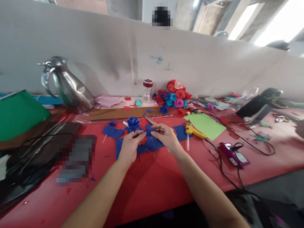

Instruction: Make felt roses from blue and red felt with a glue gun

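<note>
A small blue paper piece [148,133] is being held crosswise. Its ends are being finger-pinched by left hand [131,144] and right hand [166,136].

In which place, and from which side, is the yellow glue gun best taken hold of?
Grip the yellow glue gun by its handle, probably from the right: it lies with the handle pointing right and slightly toward the viewer, the black cord leaving its end. The thin clear stick on the near side seems a worse hold.
</note>
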The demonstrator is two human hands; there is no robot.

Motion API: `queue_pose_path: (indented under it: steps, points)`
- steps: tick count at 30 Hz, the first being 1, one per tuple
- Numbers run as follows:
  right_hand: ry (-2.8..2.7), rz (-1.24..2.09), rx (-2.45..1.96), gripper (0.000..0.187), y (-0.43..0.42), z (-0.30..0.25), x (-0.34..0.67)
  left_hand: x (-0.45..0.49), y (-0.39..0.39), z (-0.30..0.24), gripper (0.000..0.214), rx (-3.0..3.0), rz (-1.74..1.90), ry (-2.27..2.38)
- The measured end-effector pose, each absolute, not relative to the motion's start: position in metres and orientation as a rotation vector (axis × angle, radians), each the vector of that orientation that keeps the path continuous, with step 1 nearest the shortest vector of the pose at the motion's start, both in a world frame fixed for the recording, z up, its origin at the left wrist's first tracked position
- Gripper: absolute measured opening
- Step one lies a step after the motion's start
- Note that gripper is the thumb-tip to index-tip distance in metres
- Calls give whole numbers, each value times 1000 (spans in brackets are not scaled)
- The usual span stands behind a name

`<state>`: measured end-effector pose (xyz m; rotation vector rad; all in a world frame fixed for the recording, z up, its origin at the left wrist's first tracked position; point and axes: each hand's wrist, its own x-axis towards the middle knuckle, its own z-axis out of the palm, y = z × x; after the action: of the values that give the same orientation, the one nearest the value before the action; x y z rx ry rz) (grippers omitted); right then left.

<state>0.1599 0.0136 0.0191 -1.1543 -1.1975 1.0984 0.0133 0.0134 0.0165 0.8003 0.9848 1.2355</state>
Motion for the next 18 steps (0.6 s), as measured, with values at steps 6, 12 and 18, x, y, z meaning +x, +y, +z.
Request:
queue_pose_path:
  steps: [6, 12, 18]
  points:
    - [-1294, 483, -1625, 33, 6, 43, 225, 9, 14, 26, 39, 658, 1234, 886]
    - [-1616, -2, -2594, 45, -7, 29, 306, 5, 4, 31, 32, 737, 835, 762]
    - [-1710, -35, -2637, 43, -8, 15, 313, 17, -7, 21, 31, 944, 558, 900]
